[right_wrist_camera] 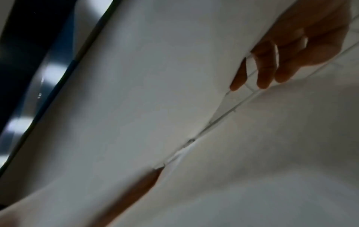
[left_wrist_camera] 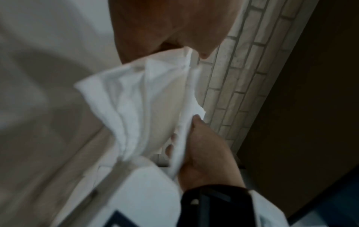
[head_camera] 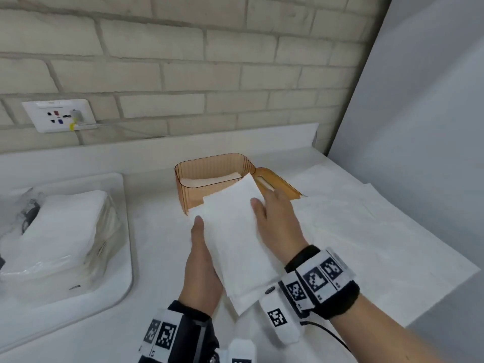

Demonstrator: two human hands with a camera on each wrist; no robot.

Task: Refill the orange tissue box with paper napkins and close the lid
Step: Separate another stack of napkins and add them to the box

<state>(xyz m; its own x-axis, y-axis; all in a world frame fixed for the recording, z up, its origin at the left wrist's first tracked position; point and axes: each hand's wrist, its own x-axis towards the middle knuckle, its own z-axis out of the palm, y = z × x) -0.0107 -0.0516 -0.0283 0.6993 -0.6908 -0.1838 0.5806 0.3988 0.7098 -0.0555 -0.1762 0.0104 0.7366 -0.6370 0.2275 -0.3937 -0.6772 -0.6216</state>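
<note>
The orange see-through tissue box (head_camera: 209,167) stands open at the back of the counter, with a low layer of napkins inside. Its lid (head_camera: 281,187) lies flat just to its right. Both hands hold a stack of white paper napkins (head_camera: 235,239) in front of the box, and its far corner reaches over the box's front right rim. My left hand (head_camera: 200,244) grips the stack's left edge, thumb on top. My right hand (head_camera: 264,208) grips the right edge. In the left wrist view the napkins (left_wrist_camera: 143,104) fan out from my left hand (left_wrist_camera: 194,138).
An opened plastic pack of napkins (head_camera: 60,231) sits on a white tray (head_camera: 123,284) at the left. Large white paper sheets (head_camera: 366,231) cover the counter at the right. A brick wall with a socket plate (head_camera: 59,117) is behind, and a grey panel (head_camera: 424,127) on the right.
</note>
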